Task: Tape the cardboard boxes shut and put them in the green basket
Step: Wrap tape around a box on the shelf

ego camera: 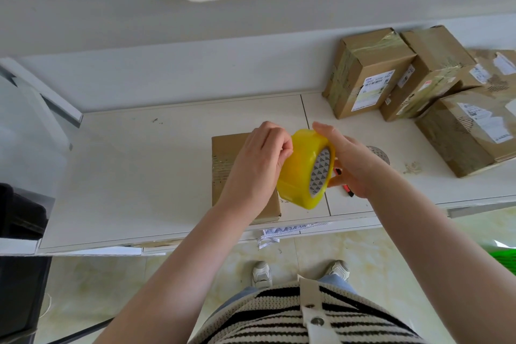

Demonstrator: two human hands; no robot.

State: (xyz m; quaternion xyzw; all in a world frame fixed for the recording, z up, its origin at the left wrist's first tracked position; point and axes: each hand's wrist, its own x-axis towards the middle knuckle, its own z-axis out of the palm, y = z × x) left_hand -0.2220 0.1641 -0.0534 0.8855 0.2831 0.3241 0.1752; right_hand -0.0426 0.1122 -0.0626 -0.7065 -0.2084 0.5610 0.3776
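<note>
A yellow tape roll point(300, 169) is held up over the white table, between both hands. My right hand point(350, 160) grips the roll from its right side, thumb through the core. My left hand point(258, 159) has its fingers pinched at the roll's upper left edge. Beneath my left hand lies a flat cardboard box point(223, 165), partly hidden by hand and forearm. A pile of several cardboard boxes point(365, 72) with labels and old tape stands at the back right. A corner of the green basket point(505, 255) shows at the right edge, on the floor.
A red and black cutter point(347, 191) lies on the table under my right hand. The white table point(139, 176) has its front edge just before my feet. A round metal grille point(381, 152) sits in the tabletop. Dark equipment point(19, 220) stands at the left.
</note>
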